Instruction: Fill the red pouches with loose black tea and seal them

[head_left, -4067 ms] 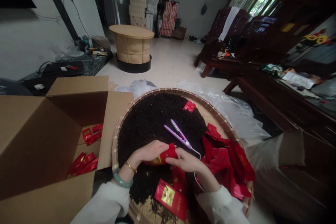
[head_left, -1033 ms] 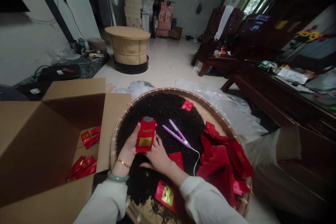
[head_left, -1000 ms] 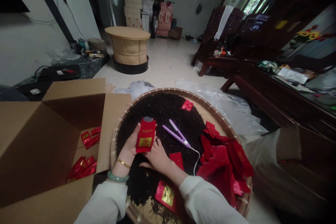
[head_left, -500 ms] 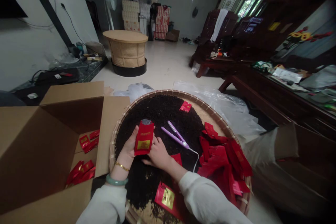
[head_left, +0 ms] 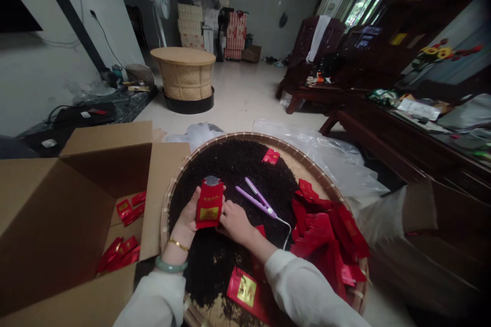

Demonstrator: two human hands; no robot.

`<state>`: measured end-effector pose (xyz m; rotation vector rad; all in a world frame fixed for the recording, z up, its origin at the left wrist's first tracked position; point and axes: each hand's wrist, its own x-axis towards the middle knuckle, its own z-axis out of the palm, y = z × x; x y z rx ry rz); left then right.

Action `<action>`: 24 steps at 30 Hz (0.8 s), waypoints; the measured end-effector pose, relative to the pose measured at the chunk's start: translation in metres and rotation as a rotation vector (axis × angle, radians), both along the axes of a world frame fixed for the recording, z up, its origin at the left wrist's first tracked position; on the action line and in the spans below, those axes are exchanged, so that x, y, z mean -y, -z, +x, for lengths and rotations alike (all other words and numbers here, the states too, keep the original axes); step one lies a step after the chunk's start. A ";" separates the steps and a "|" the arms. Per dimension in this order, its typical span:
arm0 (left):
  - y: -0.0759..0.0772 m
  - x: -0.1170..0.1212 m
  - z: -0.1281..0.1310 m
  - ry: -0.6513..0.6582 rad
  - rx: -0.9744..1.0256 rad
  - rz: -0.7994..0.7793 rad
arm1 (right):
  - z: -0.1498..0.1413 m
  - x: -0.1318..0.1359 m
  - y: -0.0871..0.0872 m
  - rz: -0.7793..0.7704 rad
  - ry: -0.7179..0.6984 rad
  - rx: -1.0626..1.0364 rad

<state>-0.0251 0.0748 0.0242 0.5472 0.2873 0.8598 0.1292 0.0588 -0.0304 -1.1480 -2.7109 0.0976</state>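
My left hand point(head_left: 187, 216) holds a small red foil packet point(head_left: 209, 204) upright, its open mouth on top, over a round woven basket tray point(head_left: 307, 160) covered with dark loose tea leaves point(head_left: 233, 163). My right hand point(head_left: 235, 220) is curled just right of the packet's lower part, its fingers against the packet and the tea. A purple mini heat sealer point(head_left: 256, 198) with a white cord lies on the tea just right of my hands. A heap of empty red packets point(head_left: 326, 230) fills the tray's right side.
An open cardboard box point(head_left: 57, 204) at left holds several filled red packets point(head_left: 123, 250). One red packet point(head_left: 270, 156) lies at the tray's far side, another with a gold label point(head_left: 245, 290) near me. Clear plastic sheeting point(head_left: 330, 153) and dark wooden furniture point(head_left: 402, 138) stand right.
Four seconds ago both hands held the packet low and sideways over the tea; it now stands upright in my left hand. Over the last second the hands have hardly moved.
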 end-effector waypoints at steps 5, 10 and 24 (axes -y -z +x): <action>0.000 0.000 0.001 -0.022 -0.037 0.026 | 0.009 -0.008 -0.005 -0.076 0.134 -0.424; 0.003 0.000 0.000 -0.041 -0.034 0.027 | 0.016 -0.008 -0.014 -0.462 0.471 -1.244; 0.017 -0.001 -0.006 -0.006 -0.011 -0.036 | 0.014 0.009 -0.026 -1.321 0.644 -2.061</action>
